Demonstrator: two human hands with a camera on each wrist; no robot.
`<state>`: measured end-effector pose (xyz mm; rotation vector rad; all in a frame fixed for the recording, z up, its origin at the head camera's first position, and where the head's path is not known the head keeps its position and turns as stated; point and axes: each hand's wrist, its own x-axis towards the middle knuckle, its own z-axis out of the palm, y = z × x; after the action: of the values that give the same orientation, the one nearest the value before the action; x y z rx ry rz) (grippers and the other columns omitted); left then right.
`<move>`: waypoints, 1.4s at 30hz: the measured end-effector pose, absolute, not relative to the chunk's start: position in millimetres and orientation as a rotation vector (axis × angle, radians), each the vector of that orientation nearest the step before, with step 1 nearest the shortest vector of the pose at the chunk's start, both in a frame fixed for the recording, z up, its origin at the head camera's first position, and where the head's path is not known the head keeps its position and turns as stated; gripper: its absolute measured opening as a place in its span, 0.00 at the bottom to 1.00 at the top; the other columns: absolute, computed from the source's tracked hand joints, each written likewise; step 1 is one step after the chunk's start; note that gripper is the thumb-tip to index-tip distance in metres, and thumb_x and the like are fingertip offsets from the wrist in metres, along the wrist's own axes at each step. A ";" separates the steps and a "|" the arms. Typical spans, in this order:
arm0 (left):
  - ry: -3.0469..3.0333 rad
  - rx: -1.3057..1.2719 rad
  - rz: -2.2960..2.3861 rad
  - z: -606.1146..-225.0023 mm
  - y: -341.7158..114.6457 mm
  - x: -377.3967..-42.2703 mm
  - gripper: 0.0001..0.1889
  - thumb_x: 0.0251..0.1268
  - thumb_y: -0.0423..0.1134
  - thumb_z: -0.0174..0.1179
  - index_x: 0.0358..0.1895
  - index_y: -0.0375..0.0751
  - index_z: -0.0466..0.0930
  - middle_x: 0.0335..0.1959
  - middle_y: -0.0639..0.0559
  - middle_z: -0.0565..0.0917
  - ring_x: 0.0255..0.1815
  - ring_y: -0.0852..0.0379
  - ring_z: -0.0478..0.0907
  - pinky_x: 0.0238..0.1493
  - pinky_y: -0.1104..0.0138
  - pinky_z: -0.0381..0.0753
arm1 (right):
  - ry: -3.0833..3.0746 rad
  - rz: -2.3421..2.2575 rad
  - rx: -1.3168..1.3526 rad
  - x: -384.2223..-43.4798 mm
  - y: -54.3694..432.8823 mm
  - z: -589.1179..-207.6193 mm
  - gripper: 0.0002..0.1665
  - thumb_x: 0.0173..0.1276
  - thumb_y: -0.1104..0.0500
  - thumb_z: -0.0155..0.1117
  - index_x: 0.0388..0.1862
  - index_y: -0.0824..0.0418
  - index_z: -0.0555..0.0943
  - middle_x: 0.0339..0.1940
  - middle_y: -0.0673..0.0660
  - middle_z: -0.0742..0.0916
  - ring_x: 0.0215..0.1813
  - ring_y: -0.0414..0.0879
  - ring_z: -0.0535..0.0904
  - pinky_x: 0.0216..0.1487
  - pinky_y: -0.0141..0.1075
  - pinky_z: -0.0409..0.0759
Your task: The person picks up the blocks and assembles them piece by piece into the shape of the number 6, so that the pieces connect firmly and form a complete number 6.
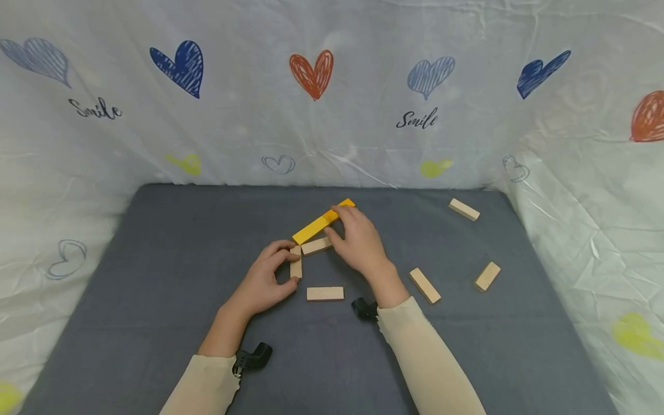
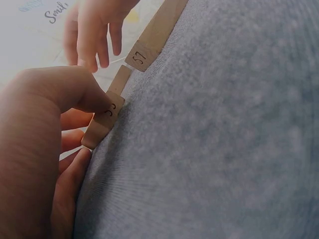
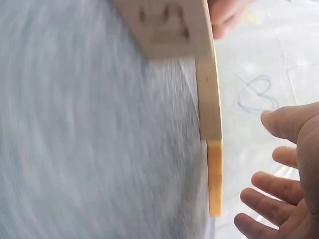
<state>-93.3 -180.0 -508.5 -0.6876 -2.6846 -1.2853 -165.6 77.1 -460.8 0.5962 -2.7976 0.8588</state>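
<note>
My left hand (image 1: 266, 279) holds a small plain wooden block (image 1: 295, 264) between thumb and fingers as it lies on the cloth. Part of a written number shows on this block (image 2: 107, 117) in the left wrist view. Touching or close to its far end, a second plain block (image 1: 316, 246) runs rightward, partly covered by my right hand. Behind them slants a yellow strip (image 1: 312, 229), seemingly of blocks set end to end. Over its right part hovers my right hand (image 1: 359, 241). Its spread fingers (image 3: 271, 204) hold nothing in the right wrist view.
Nearest the front, a plain block (image 1: 325, 294) lies crosswise. To the right are three more loose blocks: one by the right forearm (image 1: 425, 286), one farther right (image 1: 487, 276) and one near the back edge (image 1: 464, 210). Behind the grey table (image 1: 207, 213) hangs a printed curtain (image 1: 363, 144).
</note>
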 end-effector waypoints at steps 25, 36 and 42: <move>-2.692 -0.677 -1.294 -507.6 -180.0 -92.9 0.21 0.66 0.34 0.75 0.62 0.40 0.86 0.74 0.47 0.75 0.75 0.43 0.71 0.73 0.42 0.74 | -2.837 0.768 0.348 -190.3 142.1 -440.1 0.35 0.81 0.49 0.70 0.79 0.62 0.75 0.75 0.64 0.80 0.73 0.63 0.78 0.72 0.59 0.77; -2.691 -0.677 -1.296 -509.8 -179.3 -93.8 0.21 0.66 0.33 0.75 0.62 0.41 0.86 0.74 0.47 0.75 0.75 0.42 0.71 0.72 0.41 0.74 | -2.876 0.862 0.223 -192.8 169.1 -436.7 0.37 0.82 0.47 0.67 0.82 0.61 0.73 0.79 0.65 0.76 0.78 0.64 0.73 0.74 0.63 0.74; -2.695 -0.671 -1.290 -509.5 -179.5 -93.6 0.21 0.66 0.33 0.75 0.62 0.42 0.86 0.74 0.48 0.75 0.76 0.42 0.71 0.72 0.41 0.74 | -2.867 0.896 0.175 -194.1 185.4 -438.5 0.37 0.82 0.48 0.68 0.82 0.62 0.73 0.80 0.65 0.76 0.79 0.65 0.72 0.74 0.64 0.73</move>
<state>-93.6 -179.5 -509.5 -0.6706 -2.6949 -1.2897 -194.1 185.4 -438.5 0.1755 -2.8673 0.8963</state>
